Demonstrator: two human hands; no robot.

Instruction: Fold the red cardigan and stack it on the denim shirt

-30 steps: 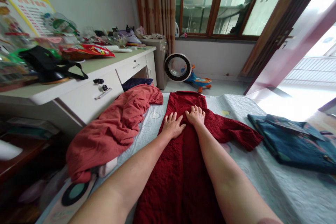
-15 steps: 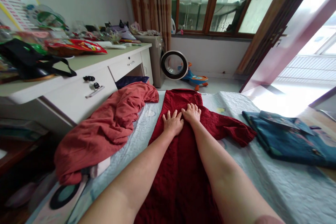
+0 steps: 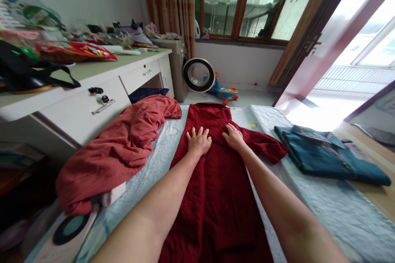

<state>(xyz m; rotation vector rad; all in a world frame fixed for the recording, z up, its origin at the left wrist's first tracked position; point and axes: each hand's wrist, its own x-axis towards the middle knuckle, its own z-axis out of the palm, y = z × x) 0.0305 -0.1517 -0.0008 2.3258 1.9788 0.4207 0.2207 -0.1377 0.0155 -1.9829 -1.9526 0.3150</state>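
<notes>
A dark red long garment point(image 3: 228, 189) lies spread on the light blue quilted cover point(image 3: 262, 117), one sleeve stretched out to the right. My left hand point(image 3: 199, 141) rests flat on its upper left part with the fingers spread. On the upper right part, close to where the sleeve begins, lies my right hand point(image 3: 234, 136), its fingers stretched out. Neither hand grips anything. My forearms cover some of the garment's lower half, and its near end runs out of view.
A crumpled coral-red garment point(image 3: 123, 144) lies along the left edge. To the right is a folded denim garment point(image 3: 330, 156). A white desk point(image 3: 77, 121) with cluttered top stands left; beyond it is a washing machine with its round door point(image 3: 199, 74) open, beside a blue ride-on toy point(image 3: 224, 91).
My hands have moved apart: the right one has slid right toward the sleeve, the left one stays on the left side. The view has shifted slightly to the right.
</notes>
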